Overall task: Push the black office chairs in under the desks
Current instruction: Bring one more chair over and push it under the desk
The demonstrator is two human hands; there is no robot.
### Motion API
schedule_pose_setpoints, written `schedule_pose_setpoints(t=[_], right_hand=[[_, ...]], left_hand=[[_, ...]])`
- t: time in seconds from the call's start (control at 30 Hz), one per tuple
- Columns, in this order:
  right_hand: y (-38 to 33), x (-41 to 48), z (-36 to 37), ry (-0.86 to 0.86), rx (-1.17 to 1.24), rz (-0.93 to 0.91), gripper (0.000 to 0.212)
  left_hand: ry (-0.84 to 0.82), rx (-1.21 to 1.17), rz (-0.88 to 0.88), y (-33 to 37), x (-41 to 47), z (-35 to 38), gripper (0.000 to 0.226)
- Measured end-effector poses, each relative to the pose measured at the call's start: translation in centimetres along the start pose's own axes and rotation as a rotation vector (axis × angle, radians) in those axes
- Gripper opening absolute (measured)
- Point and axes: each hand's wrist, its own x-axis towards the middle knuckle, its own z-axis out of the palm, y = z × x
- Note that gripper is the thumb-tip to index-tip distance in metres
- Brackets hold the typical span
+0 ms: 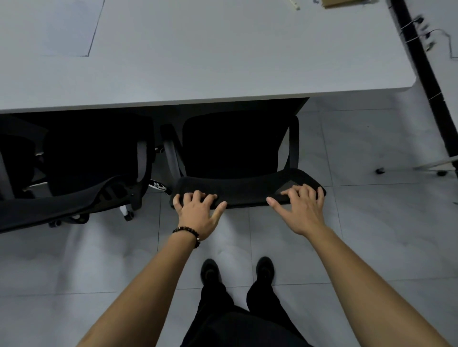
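The left hand [198,211] and right hand [301,210] hold the backrest top of the chair [247,192], fingers [197,195] curled over its edge, thumbs spread. Its seat sits partly under the surface [198,62], beside a second chair [94,158].

A bead bracelet [187,232], black trousers [238,319] and 2 black shoes [210,271] are worn.

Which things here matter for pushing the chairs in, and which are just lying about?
In the job: black chair, left hand and right hand on its backrest, second chair, desk.
Lying about: cables, brown cardboard at the desk's far edge.
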Motion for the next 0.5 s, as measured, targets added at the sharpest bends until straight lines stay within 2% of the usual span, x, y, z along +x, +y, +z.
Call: schedule_pose_setpoints(t=[0.23, 0.5], right_hand=[[-0.5, 0.8, -0.7, -0.007, 0.043, 0.020, 0.082], [-0.8, 0.5, -0.6, -0.012, 0.037, 0.011, 0.087]], left_hand=[[0.035, 0.014, 0.010, -0.1, 1.0, -0.3, 0.080], [0.026, 0.021, 0.009, -0.6, 1.1, -0.3, 0.081]])
